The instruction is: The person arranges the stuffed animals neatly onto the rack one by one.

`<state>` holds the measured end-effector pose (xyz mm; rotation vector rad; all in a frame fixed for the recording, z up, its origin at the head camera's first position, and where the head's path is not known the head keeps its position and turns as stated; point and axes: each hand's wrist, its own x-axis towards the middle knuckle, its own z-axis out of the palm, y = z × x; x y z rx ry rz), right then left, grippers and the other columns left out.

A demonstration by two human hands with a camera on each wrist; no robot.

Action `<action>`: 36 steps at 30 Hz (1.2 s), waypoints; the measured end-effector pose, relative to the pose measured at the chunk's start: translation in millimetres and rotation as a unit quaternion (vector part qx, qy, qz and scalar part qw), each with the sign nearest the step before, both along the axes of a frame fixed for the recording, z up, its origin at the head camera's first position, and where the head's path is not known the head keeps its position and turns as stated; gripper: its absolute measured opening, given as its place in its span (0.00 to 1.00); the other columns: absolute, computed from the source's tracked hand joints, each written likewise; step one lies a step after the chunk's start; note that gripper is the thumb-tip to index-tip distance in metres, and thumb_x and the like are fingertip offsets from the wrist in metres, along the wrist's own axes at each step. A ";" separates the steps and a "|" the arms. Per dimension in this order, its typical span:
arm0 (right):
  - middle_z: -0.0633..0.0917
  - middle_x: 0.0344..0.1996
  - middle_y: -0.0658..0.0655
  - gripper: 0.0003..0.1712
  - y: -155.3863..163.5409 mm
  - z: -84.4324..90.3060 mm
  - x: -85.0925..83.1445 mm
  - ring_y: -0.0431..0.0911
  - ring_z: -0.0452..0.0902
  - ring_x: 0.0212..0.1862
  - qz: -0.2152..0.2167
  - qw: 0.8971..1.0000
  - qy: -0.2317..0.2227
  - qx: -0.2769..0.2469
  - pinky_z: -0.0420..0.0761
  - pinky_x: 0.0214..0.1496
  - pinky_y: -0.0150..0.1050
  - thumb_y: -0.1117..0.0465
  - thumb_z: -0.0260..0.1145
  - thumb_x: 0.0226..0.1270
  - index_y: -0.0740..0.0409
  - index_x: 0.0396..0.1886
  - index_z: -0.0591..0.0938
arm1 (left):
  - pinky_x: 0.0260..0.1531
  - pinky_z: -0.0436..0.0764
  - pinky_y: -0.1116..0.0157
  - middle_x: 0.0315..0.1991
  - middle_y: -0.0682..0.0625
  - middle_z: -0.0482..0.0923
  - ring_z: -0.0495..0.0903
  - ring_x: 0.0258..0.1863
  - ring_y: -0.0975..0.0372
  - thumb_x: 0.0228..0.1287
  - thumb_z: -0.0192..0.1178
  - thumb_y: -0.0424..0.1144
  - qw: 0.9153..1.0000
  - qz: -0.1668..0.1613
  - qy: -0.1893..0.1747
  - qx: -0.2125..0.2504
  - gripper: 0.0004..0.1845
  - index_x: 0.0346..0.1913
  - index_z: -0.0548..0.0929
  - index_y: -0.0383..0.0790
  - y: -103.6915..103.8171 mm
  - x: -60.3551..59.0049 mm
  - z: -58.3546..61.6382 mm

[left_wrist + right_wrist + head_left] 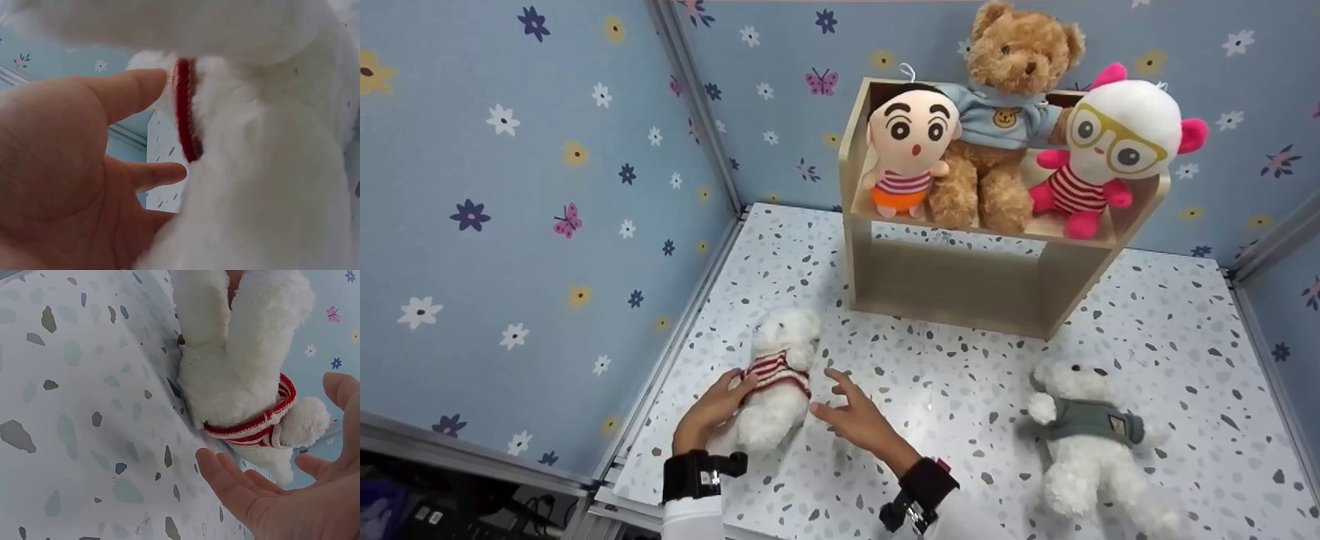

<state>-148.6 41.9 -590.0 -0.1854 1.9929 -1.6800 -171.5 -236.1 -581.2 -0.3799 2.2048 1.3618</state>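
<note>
A white plush bear [777,375] in a red-and-white striped sweater lies on its back on the speckled table, head away from me. My left hand [715,405] is at the bear's left side in the head view, thumb at the sweater. Up close in the left wrist view, that hand's thumb [138,93] reaches the red hem [184,109] and its fingers extend along the fur. Opposite, my right hand [861,421] is spread with its fingertips beside the bear. The right wrist view shows a gap between the right hand [281,495] and the striped sweater [253,430].
Behind stands a wooden shelf [847,225] bearing a boy doll [911,142], a brown teddy bear [997,120] and a pink-and-white plush [1110,157] with glasses. Another white bear [1084,442] in a green shirt lies at the right. Flowered panels [547,180] wall the table.
</note>
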 end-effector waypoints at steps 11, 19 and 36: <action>0.57 0.74 0.60 0.40 -15.5 -1.4 7.4 0.49 0.84 0.48 0.025 0.999 0.033 -0.014 0.83 0.41 0.53 0.50 0.66 0.64 0.36 0.74 0.60 | 0.63 0.67 0.53 0.66 0.42 0.70 0.70 0.63 0.49 0.69 0.53 0.55 0.990 0.040 0.051 0.123 0.32 0.69 0.65 0.43 24.2 -3.9 -4.0; 0.58 0.73 0.60 0.39 -17.6 -0.8 9.7 0.47 0.84 0.48 0.032 0.999 0.043 -0.005 0.81 0.45 0.43 0.47 0.66 0.64 0.33 0.73 0.61 | 0.64 0.66 0.52 0.67 0.41 0.68 0.68 0.66 0.48 0.63 0.62 0.53 0.989 0.081 0.062 0.109 0.39 0.71 0.60 0.42 33.3 -3.3 -8.3; 0.61 0.72 0.59 0.40 -28.7 0.8 12.9 0.54 0.76 0.59 0.009 0.995 0.100 0.014 0.80 0.52 0.41 0.44 0.60 0.67 0.36 0.75 0.56 | 0.62 0.69 0.47 0.67 0.34 0.65 0.68 0.65 0.42 0.60 0.61 0.59 0.994 0.086 0.071 0.021 0.47 0.74 0.50 0.43 49.9 5.6 -11.5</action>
